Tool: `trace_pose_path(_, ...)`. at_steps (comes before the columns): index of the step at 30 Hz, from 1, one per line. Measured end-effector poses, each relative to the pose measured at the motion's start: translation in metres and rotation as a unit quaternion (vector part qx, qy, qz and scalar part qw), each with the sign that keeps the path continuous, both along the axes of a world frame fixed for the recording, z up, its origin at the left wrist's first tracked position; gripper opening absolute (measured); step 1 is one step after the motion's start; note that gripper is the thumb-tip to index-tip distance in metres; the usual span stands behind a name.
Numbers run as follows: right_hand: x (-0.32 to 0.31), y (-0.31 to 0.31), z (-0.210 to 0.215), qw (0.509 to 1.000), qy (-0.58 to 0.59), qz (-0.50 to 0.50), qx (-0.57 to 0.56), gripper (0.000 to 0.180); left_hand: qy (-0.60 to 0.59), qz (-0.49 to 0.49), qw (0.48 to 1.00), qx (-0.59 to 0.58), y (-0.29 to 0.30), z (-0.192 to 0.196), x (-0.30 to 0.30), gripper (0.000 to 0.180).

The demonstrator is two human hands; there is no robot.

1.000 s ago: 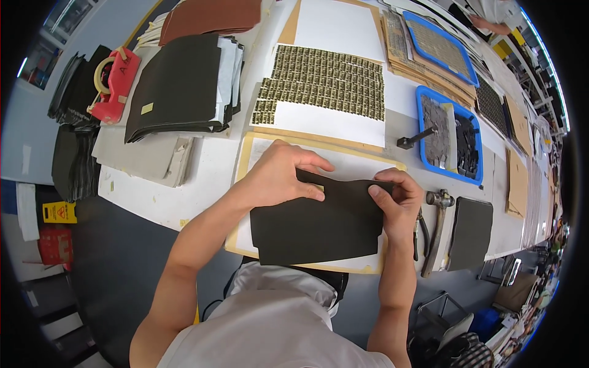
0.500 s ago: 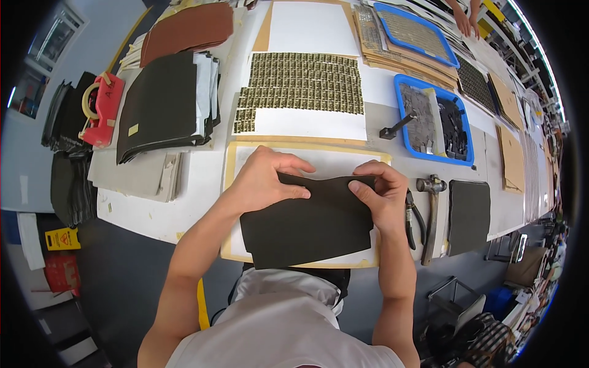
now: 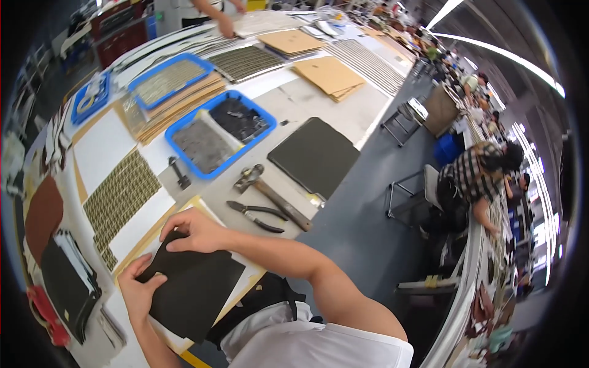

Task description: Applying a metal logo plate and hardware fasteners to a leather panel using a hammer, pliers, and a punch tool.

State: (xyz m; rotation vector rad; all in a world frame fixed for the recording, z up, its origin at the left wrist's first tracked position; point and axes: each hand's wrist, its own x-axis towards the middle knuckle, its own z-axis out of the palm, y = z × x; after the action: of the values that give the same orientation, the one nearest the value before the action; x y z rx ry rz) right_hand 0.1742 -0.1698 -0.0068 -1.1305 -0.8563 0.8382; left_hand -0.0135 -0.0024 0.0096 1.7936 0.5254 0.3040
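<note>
A dark, nearly black flat panel (image 3: pixel 195 287), perhaps leather or similar sheet material, lies over a white board (image 3: pixel 244 262) edged with yellow tape. Its far edge is pinched between the thumb and fingers of my right hand (image 3: pixel 195 231). Farther left along that same edge, my left hand (image 3: pixel 138 288) grips it too, thumb on top. Beside my right hand, black-handled pliers (image 3: pixel 256 214) and a hammer (image 3: pixel 270 193) with a worn handle rest on the table.
A blue tray (image 3: pixel 173 142) of small grey and black pieces stands beyond a small black tool (image 3: pixel 179 173). A dark panel stack (image 3: pixel 315 156) sits near the table edge. Patterned small pieces (image 3: pixel 123 196) cover a white sheet. A person (image 3: pixel 472 172) sits across the aisle.
The view has swung to the right, so the table now slants and the aisle shows more. Both hands still hold the dark panel's edge.
</note>
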Motion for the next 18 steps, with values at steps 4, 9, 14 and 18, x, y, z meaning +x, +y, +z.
trace_pose_path(4,0.009,-0.002,-0.003,0.999,0.023,-0.022,0.029,0.023,0.013,-0.019,0.999,-0.032,0.0,0.004,0.009,0.043)
trace_pose_path(9,0.018,0.006,-0.018,0.996,-0.02,-0.015,0.081,0.023,0.062,-0.003,0.998,-0.027,-0.003,0.017,0.005,0.039)
trace_pose_path(14,0.03,-0.003,-0.016,0.916,0.266,0.236,0.186,0.053,-0.028,0.006,0.981,0.194,-0.025,0.05,-0.005,0.033)
trace_pose_path(18,0.008,0.001,-0.007,0.968,0.128,0.21,0.041,0.07,-0.111,-0.182,0.937,0.277,-0.046,0.104,0.007,0.023)
